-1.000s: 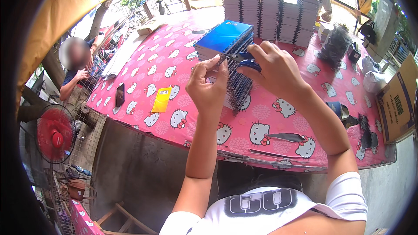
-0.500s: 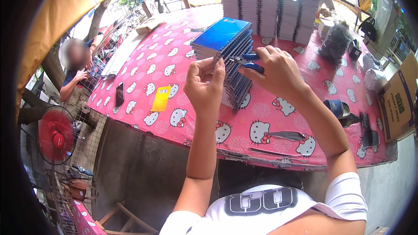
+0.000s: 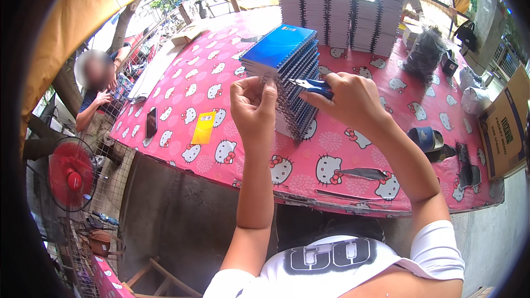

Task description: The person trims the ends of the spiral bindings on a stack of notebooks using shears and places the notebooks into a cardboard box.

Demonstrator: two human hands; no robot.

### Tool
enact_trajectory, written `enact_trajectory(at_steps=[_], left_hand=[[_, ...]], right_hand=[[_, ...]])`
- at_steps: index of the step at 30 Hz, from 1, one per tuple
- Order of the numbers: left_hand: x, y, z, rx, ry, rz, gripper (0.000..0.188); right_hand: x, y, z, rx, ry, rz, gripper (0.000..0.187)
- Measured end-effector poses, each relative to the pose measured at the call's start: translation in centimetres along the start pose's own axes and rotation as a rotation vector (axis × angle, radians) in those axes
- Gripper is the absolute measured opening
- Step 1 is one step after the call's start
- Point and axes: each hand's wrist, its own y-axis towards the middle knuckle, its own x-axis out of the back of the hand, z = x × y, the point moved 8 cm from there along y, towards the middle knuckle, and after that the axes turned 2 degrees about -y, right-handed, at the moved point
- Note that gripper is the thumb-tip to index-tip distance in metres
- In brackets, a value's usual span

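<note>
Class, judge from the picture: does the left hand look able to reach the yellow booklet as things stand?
Probably yes: the yellow booklet lies uncovered, to the left of the left hand, with only patterned pink tablecloth visible between them.

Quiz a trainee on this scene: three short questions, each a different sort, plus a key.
1. Which hand holds the pliers?
2. True or false: the phone lies left of the blue notebook stack.
3. Choose one. The fan has blades that are: a) green, b) red, c) white.

Key:
1. The right hand.
2. True.
3. b) red.
</note>
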Motion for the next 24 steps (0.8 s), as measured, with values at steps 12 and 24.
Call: enact_trajectory(at_steps=[12, 24], left_hand=[[-0.4, 0.4, 0.4, 0.112, 0.031, 0.103, 0.026], [-0.6, 0.4, 0.7, 0.087, 0.071, 0.166, 0.03]], right_hand=[[-1.3, 0.3, 0.2, -0.044, 0.0, 0.086, 0.059], [-1.6, 0.1, 0.5, 0.002, 0.023, 0.019, 0.059]])
